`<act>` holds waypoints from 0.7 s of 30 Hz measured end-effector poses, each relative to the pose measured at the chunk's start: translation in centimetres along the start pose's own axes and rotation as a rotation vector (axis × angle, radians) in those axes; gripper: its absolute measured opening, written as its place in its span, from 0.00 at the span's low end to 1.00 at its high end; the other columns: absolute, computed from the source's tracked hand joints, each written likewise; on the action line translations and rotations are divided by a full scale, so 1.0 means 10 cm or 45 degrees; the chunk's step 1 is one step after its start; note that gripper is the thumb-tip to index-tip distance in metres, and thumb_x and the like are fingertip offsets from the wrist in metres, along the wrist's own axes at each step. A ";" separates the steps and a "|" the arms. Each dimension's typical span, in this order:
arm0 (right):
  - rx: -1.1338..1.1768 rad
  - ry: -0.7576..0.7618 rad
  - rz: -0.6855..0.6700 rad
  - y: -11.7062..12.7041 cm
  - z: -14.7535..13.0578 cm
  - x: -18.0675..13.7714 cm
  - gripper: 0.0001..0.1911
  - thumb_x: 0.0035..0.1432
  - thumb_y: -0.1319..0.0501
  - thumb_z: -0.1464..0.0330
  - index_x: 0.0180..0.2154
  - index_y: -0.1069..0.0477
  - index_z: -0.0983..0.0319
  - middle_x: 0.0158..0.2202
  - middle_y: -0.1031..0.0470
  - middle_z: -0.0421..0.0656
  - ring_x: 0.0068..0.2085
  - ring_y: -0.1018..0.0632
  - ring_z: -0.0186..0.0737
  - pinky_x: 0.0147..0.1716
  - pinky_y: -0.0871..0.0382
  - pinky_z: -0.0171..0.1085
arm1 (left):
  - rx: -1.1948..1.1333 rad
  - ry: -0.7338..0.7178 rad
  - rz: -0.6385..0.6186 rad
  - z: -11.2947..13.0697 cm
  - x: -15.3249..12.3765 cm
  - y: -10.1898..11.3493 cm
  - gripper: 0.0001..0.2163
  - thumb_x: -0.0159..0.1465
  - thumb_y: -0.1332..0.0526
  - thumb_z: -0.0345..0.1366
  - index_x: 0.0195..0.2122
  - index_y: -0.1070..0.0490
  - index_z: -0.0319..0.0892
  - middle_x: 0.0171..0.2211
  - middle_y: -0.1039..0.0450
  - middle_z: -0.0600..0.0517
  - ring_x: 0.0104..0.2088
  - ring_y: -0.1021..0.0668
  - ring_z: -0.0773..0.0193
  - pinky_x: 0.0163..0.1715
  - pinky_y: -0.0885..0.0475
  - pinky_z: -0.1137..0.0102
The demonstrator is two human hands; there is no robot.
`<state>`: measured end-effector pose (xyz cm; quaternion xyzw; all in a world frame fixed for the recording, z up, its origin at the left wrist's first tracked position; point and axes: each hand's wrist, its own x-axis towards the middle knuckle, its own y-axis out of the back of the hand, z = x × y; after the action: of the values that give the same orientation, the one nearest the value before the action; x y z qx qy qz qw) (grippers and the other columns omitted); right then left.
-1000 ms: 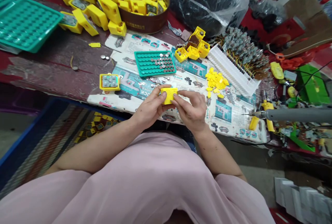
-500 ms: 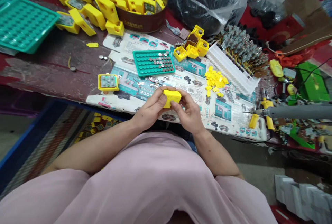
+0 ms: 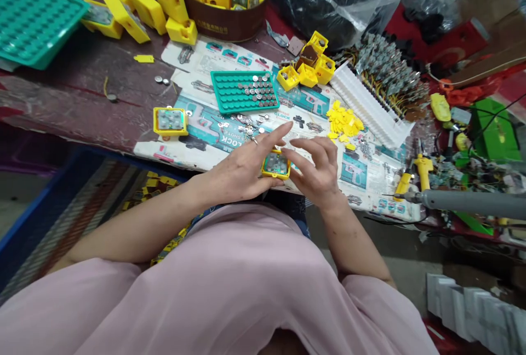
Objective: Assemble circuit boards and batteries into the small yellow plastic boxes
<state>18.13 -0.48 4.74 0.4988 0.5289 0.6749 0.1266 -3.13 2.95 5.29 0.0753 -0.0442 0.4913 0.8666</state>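
Note:
A small yellow plastic case [image 3: 276, 173] sits at the table's front edge, its open side up, with grey parts and a bit of green inside. My left hand [image 3: 240, 167] holds it from the left, thumb along the near side and forefinger stretched out above it. My right hand [image 3: 318, 171] is at the case's right side, its fingers curved and apart, the fingertips at the upper right rim. A similar yellow case [image 3: 170, 131] with grey parts lies to the left. Beyond my hands is a green tray [image 3: 226, 92] partly filled with button cells.
Loose button cells and small metal bits [image 3: 246, 122] lie before the tray. Yellow tabs [image 3: 344, 119], a white rack [image 3: 370, 104] and a soldering iron [image 3: 452, 200] are on the right. A round tin [image 3: 230, 30] heaped with yellow cases stands behind.
The yellow case has turned from its closed yellow face to its open side. My right hand has loosened its fingers, and my left forefinger has stretched out.

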 end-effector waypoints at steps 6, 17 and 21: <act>-0.018 0.137 0.127 -0.06 -0.01 -0.04 0.15 0.64 0.39 0.68 0.51 0.26 0.48 0.41 0.20 0.40 0.44 0.27 0.42 0.51 0.34 0.44 | -0.003 -0.002 0.057 -0.04 -0.06 -0.06 0.38 0.51 0.26 0.32 0.63 0.34 0.45 0.56 0.25 0.45 0.55 0.24 0.50 0.63 0.33 0.58; -0.024 0.010 0.088 -0.11 -0.03 -0.12 0.13 0.64 0.40 0.65 0.49 0.25 0.48 0.41 0.21 0.41 0.44 0.26 0.43 0.49 0.36 0.46 | -0.123 -0.011 0.116 -0.09 -0.07 -0.10 0.36 0.47 0.25 0.30 0.59 0.30 0.45 0.58 0.28 0.44 0.62 0.30 0.44 0.69 0.43 0.50; 0.003 0.099 0.184 -0.08 -0.04 -0.09 0.13 0.64 0.39 0.67 0.49 0.25 0.50 0.40 0.20 0.41 0.43 0.27 0.42 0.48 0.35 0.44 | -0.029 -0.078 0.086 -0.08 -0.10 -0.12 0.34 0.51 0.26 0.32 0.60 0.30 0.45 0.57 0.27 0.44 0.61 0.29 0.45 0.67 0.40 0.51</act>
<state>17.94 -1.03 3.63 0.5093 0.4968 0.7005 0.0562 -2.59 1.69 4.21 0.0791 -0.0788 0.5172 0.8485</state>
